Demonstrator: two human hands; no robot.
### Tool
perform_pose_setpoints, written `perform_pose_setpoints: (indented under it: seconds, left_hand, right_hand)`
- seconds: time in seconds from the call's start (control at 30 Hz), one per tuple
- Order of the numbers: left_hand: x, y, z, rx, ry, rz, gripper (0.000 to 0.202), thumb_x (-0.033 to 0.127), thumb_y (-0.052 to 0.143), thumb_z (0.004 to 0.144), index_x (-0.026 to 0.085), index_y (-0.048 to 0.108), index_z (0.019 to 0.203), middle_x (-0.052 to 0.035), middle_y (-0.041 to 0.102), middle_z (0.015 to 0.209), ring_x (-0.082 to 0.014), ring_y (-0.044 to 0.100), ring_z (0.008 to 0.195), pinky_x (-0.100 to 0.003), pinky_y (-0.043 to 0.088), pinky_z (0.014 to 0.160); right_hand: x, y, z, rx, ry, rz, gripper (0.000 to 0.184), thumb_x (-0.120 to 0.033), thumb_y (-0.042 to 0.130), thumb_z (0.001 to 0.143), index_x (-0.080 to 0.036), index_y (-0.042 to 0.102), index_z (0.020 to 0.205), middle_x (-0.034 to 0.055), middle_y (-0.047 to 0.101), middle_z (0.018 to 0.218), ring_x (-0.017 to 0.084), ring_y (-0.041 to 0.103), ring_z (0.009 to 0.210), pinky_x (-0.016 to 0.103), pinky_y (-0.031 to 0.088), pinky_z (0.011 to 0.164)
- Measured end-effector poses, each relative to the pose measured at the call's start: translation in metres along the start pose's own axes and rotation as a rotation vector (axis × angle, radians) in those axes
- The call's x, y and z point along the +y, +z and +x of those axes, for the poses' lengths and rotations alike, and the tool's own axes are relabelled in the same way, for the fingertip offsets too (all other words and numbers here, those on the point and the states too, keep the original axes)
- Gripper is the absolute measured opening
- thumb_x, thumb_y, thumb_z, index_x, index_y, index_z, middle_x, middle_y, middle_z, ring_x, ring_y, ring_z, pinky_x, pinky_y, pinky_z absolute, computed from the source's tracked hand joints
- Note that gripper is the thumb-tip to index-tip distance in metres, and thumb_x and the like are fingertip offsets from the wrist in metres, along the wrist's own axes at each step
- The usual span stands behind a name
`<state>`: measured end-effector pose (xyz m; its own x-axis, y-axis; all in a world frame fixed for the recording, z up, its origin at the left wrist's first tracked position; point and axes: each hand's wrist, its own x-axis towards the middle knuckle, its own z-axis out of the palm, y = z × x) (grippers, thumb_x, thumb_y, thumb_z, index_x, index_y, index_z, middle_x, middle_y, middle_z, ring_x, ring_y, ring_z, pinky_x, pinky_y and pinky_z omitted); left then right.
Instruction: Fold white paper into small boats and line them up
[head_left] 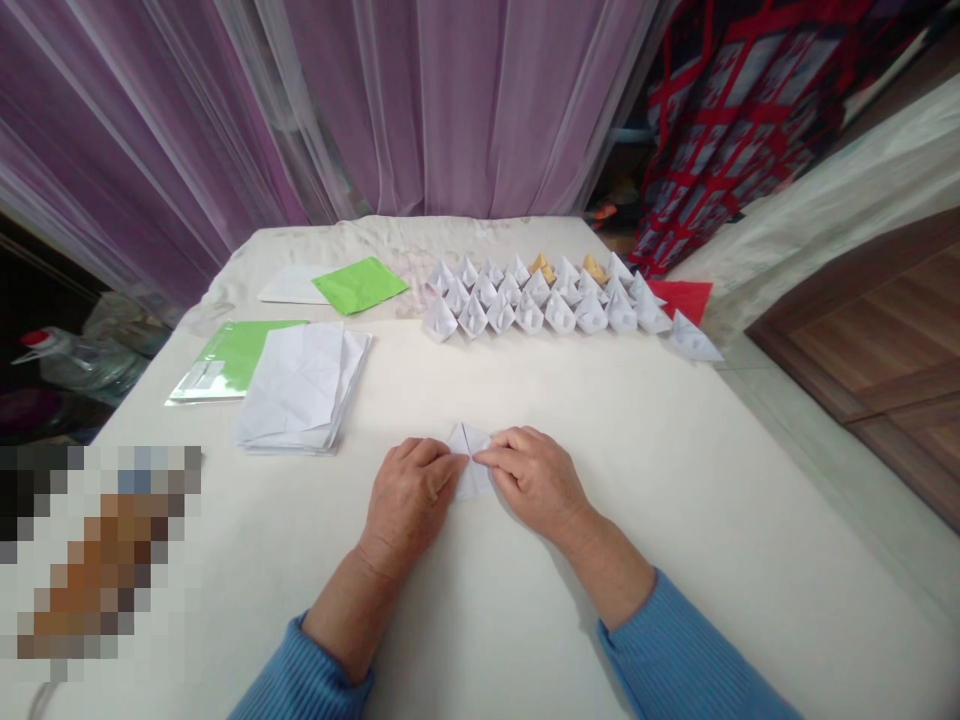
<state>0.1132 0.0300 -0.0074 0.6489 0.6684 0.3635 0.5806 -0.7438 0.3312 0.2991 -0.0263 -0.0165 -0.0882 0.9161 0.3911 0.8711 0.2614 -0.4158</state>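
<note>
A small folded piece of white paper point(470, 452) lies on the white table point(675, 480) in front of me. My left hand point(409, 500) and my right hand point(534, 478) press on it from either side, fingers curled and pinching its folds near the middle. Only the top and centre of the paper show between the fingers. Both forearms wear blue sleeves.
Several folded white paper boats point(551, 300), two yellow ones among them, stand in rows at the back. A red sheet point(686, 297) lies beside them. A stack of white sheets point(304, 385) and green sheets point(360, 283) lie left. Purple curtains hang behind.
</note>
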Motion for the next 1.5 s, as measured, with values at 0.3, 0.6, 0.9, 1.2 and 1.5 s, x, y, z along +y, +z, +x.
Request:
perform_pose_setpoints:
  seconds: [0.3,0.6,0.9,1.2,1.5]
  left_hand:
    - [-0.003,0.001,0.006,0.051,-0.247,-0.032,0.020,0.030,0.059,0.088,0.020,0.063,0.104,-0.0049,0.069,0.091,-0.0202,0.063,0.083,-0.033,0.050,0.077]
    - [0.009,-0.003,0.027,-0.071,-0.390,0.214,0.018,0.041,0.062,0.086,0.024,0.069,0.087,-0.0042,0.073,0.079,-0.0241,0.064,0.080,-0.034,0.040,0.072]
    - [0.008,0.001,0.037,-0.065,-0.452,0.180,0.016,0.036,0.061,0.085,0.025,0.071,0.080,-0.0034,0.074,0.078,-0.0240,0.065,0.080,-0.036,0.037,0.076]
    - [0.011,0.007,0.033,-0.025,-0.401,0.149,0.011,0.030,0.059,0.088,0.026,0.069,0.087,-0.0016,0.071,0.084,-0.0238,0.063,0.085,-0.038,0.035,0.078]
    - [0.011,0.006,0.029,-0.032,-0.353,0.161,0.011,0.028,0.060,0.089,0.026,0.071,0.087,0.0005,0.072,0.086,-0.0216,0.062,0.085,-0.036,0.035,0.079]
  right_hand:
    - [0.000,0.000,0.001,-0.012,0.008,0.011,0.030,-0.004,0.057,0.079,-0.026,0.074,0.089,0.0015,0.067,0.088,0.017,0.057,0.083,0.029,0.043,0.074]
    - [0.000,0.001,0.001,0.006,0.000,0.000,0.028,-0.004,0.059,0.078,-0.026,0.073,0.087,0.0005,0.067,0.086,0.016,0.057,0.081,0.028,0.042,0.072]
    - [0.000,0.001,0.003,-0.001,0.004,0.004,0.029,-0.004,0.057,0.078,-0.026,0.073,0.086,0.0006,0.067,0.085,0.016,0.057,0.080,0.029,0.041,0.072]
    - [-0.001,0.000,0.003,-0.004,0.008,0.007,0.028,-0.004,0.057,0.078,-0.025,0.073,0.086,0.0004,0.066,0.085,0.016,0.057,0.080,0.029,0.041,0.072]
    - [0.001,0.002,0.002,-0.003,0.012,0.010,0.027,-0.004,0.059,0.078,-0.025,0.073,0.086,0.0003,0.066,0.084,0.016,0.056,0.079,0.029,0.040,0.072]
